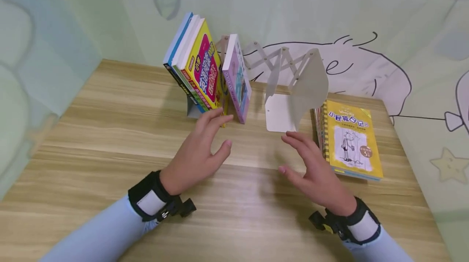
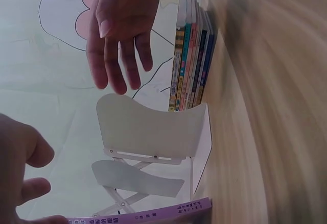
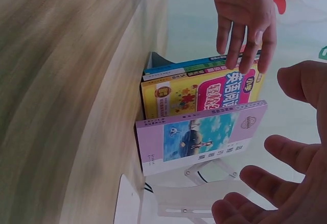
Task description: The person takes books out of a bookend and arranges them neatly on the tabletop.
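Note:
An expandable white metal book rack stands against the back wall, its crossed bars spread out. In its left part lean several thick books, the outermost a yellow book with a pink title patch. Beside it stands a thin purple book, tilted, its blue picture cover facing right. My left hand hovers in front of the yellow book, fingers relaxed and holding nothing. My right hand, also bare of any object, is spread near the rack's right end plate and the stack of yellow comic-style books.
The wooden table runs up to a wall cloth printed with cartoon drawings. The stack at the right lies flat, with several thin spines showing in the left wrist view. A wrist strap with a small camera sits on each arm.

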A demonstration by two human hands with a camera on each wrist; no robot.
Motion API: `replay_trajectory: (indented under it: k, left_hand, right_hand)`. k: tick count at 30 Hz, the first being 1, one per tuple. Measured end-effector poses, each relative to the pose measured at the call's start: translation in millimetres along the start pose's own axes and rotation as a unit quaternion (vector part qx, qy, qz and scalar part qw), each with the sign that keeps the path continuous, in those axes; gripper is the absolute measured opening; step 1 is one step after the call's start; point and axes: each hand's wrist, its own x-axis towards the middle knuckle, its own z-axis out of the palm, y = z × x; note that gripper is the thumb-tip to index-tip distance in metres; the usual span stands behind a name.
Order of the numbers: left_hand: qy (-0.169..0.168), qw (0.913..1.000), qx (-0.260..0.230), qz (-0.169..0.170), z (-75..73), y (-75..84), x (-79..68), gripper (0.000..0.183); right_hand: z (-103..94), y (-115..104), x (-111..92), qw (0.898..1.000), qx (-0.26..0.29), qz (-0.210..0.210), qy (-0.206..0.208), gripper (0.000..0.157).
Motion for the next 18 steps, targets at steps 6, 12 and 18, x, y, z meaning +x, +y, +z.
replay_trajectory:
  k: [6,12,18]
  left_hand:
    - [-0.005,1.0000,0.007,0.004,-1.5,-1.6,15.7,0.057]
    - [-0.003,0.9997,0.023,0.008,-3.2,-0.6,35.7,0.065]
    - [0.010,0.9991,0.039,0.011,-3.4,1.0,57.5,0.076]
  right_hand:
    - [1.8,4,-3,1.000,0.011,0.009,-0.016,0.067]
    - [4.4,6,-5,0.999,0.026,0.024,-0.026,0.065]
    - [6.0,9,-8,0.999,0.033,0.025,-0.029,0.062]
